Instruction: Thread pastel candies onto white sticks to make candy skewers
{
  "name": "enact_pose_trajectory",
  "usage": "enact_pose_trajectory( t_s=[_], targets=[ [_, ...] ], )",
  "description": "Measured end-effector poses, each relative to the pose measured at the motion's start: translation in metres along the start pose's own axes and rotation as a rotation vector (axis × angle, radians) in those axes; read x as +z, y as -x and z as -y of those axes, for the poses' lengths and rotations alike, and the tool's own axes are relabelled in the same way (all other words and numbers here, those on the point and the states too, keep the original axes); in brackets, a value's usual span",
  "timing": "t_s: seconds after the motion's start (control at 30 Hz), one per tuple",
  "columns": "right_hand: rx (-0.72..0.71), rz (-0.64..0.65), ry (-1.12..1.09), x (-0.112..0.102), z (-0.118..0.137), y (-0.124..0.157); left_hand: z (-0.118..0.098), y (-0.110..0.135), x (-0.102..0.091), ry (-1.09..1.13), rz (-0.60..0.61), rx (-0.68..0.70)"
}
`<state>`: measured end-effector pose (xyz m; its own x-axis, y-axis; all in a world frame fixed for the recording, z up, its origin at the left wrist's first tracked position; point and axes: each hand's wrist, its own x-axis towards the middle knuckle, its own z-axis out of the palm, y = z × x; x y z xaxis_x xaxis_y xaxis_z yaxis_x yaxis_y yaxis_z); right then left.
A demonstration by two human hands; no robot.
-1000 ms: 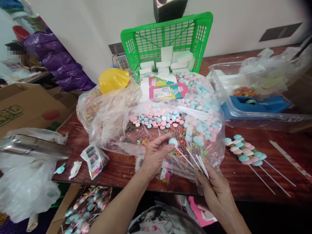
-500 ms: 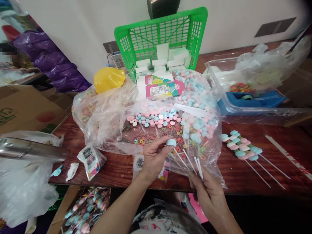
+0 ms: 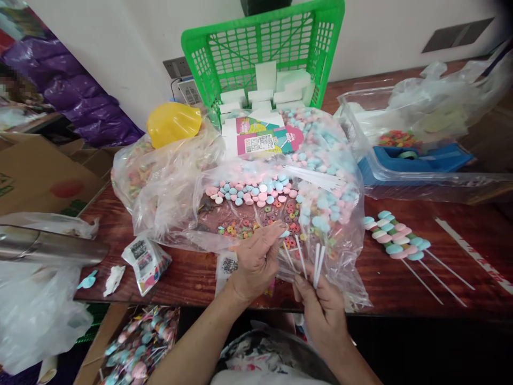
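Observation:
My left hand is closed at the fingertips around a light blue marshmallow, mostly covered by the fingers. Directly below it is the tip of a white stick. Several white sticks fan out from my right hand, which is closed around their lower ends. Beyond both hands, pink, blue and white marshmallows lie on an opened clear plastic bag, with small coloured ring candies nearer to me. Three skewers of stacked marshmallows rest on the table at the right.
A green basket holding white blocks stands at the back. A yellow bowl sits on a bag at left. A steel flask and card packets are at left. At right is a clear tray with a blue tape dispenser.
My left hand has turned, and its fingers now cover more of the blue marshmallow. My right hand with the sticks has moved left, closer to it. The view has shifted slightly.

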<state>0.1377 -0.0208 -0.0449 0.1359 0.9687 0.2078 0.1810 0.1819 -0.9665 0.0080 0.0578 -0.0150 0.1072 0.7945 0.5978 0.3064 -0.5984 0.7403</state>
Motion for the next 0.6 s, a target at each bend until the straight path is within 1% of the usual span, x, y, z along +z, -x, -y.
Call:
enact_pose_trajectory(
  t_s=[0.07, 0.13, 0.17, 0.23, 0.3, 0.37, 0.43, 0.47, 0.53, 0.57, 0.6],
  targets=[
    [-0.004, -0.009, -0.003, 0.001, 0.000, -0.004, -0.003, -0.002, 0.001, 0.128, 0.013, -0.155],
    [0.003, -0.031, -0.004, -0.001, -0.002, -0.006, -0.004, -0.008, 0.001, 0.235, 0.042, -0.247],
    [0.015, -0.034, -0.003, -0.002, -0.004, -0.006, -0.004, -0.011, 0.000, 0.256, 0.064, -0.250],
    [0.045, -0.022, -0.016, -0.005, -0.009, -0.003, -0.003, -0.015, -0.002, 0.238, 0.120, -0.191],
    [0.093, -0.006, -0.054, -0.005, -0.013, 0.002, -0.002, -0.012, 0.000, 0.223, 0.131, -0.166],
    [0.130, 0.004, -0.101, -0.004, -0.016, 0.006, -0.004, -0.002, 0.005, 0.248, 0.106, -0.243],
    [0.139, -0.008, -0.136, -0.004, -0.018, 0.008, -0.009, 0.013, 0.012, 0.292, 0.128, -0.329],
    [0.137, -0.027, -0.146, -0.005, -0.018, 0.007, -0.013, 0.020, 0.015, 0.311, 0.166, -0.340],
    [0.143, -0.089, -0.158, -0.009, -0.018, 0.002, -0.018, 0.026, 0.019, 0.333, 0.273, -0.301],
    [0.154, -0.128, -0.165, -0.012, -0.017, -0.002, -0.019, 0.024, 0.019, 0.331, 0.321, -0.275],
    [0.172, -0.165, -0.174, -0.016, -0.016, -0.007, -0.017, 0.017, 0.018, 0.315, 0.344, -0.265]
  ],
)
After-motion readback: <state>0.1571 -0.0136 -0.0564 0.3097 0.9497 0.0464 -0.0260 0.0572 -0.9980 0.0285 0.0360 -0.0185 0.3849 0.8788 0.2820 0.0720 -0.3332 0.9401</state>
